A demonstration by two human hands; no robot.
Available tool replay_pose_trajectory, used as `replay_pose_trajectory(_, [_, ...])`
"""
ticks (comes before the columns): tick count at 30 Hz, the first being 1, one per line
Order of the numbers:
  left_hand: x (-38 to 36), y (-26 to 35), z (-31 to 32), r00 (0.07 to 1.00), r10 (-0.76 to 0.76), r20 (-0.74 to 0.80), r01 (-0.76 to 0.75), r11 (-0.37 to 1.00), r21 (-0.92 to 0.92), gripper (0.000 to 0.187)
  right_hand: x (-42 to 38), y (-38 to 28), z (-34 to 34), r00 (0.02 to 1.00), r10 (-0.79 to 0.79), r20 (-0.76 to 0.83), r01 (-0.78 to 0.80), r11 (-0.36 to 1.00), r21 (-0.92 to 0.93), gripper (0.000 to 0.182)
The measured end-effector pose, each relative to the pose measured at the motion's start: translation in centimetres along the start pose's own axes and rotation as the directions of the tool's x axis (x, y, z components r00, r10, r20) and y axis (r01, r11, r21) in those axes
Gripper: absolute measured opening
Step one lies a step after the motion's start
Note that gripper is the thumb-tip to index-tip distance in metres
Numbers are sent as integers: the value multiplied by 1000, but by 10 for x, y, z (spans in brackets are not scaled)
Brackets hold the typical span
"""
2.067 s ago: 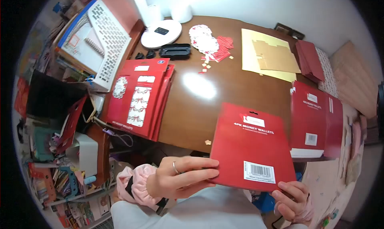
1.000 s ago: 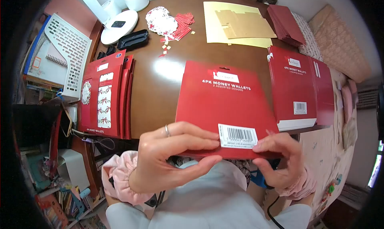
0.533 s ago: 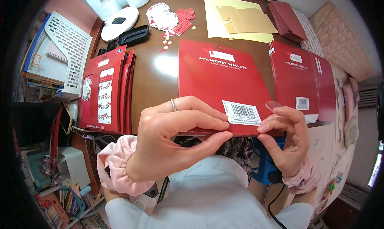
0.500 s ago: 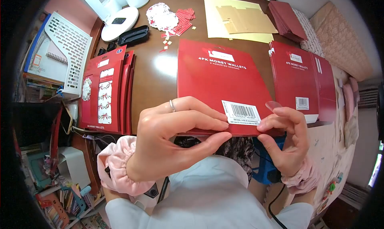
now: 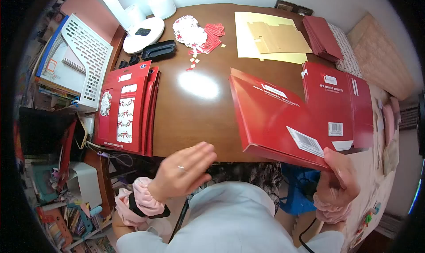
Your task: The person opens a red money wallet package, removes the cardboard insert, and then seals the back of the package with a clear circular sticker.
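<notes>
My right hand (image 5: 340,175) grips the lower right corner of a red money wallet pack (image 5: 270,120), thumb on its printed side. The pack is tilted, its barcode label facing up and its lower edge showing some thickness. Left of it, apart from the pack, my left hand (image 5: 186,166) holds nothing, its fingers stretched out near the table's front edge. Close by on the right lie more red money wallet packs (image 5: 334,102), barcode side up. On the left a stack of red packs (image 5: 126,107) shows patterned wallets through cut-out windows.
Round floral tags (image 5: 188,29) and red strips (image 5: 214,36) lie at the back of the brown table (image 5: 190,116), with small pale squares in front. Yellow sheets (image 5: 248,49), dark red envelopes (image 5: 323,38), a black tray (image 5: 158,50) and a white lamp base (image 5: 144,35) stand around them.
My left hand has let go of the pack and moved down and left. My right hand has shifted right and lower, and the pack has turned and tilted with it.
</notes>
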State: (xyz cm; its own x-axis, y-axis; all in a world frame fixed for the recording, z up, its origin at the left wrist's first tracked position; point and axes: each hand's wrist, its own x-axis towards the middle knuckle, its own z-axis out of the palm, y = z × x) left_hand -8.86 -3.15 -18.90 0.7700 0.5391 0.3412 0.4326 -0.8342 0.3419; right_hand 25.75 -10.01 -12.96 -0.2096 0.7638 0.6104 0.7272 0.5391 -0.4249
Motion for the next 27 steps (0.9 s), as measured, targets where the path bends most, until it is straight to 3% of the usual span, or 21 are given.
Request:
replay_pose_trajectory(2, [-13,0,15,965,-3,264,-10,999,45,65,0,0,1,1000,-2,0,2,1000,-14,61])
replay_pose_trajectory(3, [-17,-4,20,938,-20,347,6,999,40,73,1,0,1,1000,1,-1,-1,999,-33,61])
replay_pose_trajectory(4, [-15,-11,20,935,-113,336,96,993,66,78,2,1,0,1000,-4,-1,4,999,-36,61])
replay_pose_trajectory(6, [-4,-33,19,924,-296,242,264,952,157,88,1,3,0,996,-79,29,79,997,19,57])
replay_pose_trajectory(7, [2,-41,19,911,-376,170,313,898,310,80,3,3,1,996,-85,27,84,996,6,57])
replay_pose_trajectory(9, [17,-54,15,913,-404,55,383,896,224,67,8,7,4,983,-176,52,175,984,18,56])
replay_pose_trajectory(11, [35,-51,4,899,-427,-100,430,903,9,52,11,10,3,973,-229,40,230,973,-23,56])
replay_pose_trajectory(15, [55,-43,-21,852,-354,-387,357,932,-66,24,21,8,-5,963,-269,-3,269,963,3,48])
replay_pose_trajectory(17, [66,-30,-41,800,-356,-483,331,933,-140,21,23,10,-12,944,-329,10,327,942,80,37])
replay_pose_trajectory(18, [70,-24,-50,797,-263,-544,295,955,-31,20,24,10,-14,934,-357,12,352,925,143,30])
replay_pose_trajectory(21, [83,-15,-59,814,-220,-538,254,967,-11,21,28,10,-19,902,-430,-25,429,893,134,27])
replay_pose_trajectory(23, [86,-33,-48,852,-257,-456,261,964,-55,21,25,7,-14,905,-419,-71,425,897,118,29])
replay_pose_trajectory(25, [88,-47,-37,887,-247,-390,248,968,-50,19,23,7,-6,923,-291,-254,323,941,97,40])
replay_pose_trajectory(26, [85,-50,-35,881,-283,-380,285,957,-52,18,25,4,-19,968,-223,-114,233,969,80,52])
replay_pose_trajectory(27, [84,-51,-34,873,-320,-367,323,945,-55,18,26,4,-18,967,-226,-120,236,969,72,52])
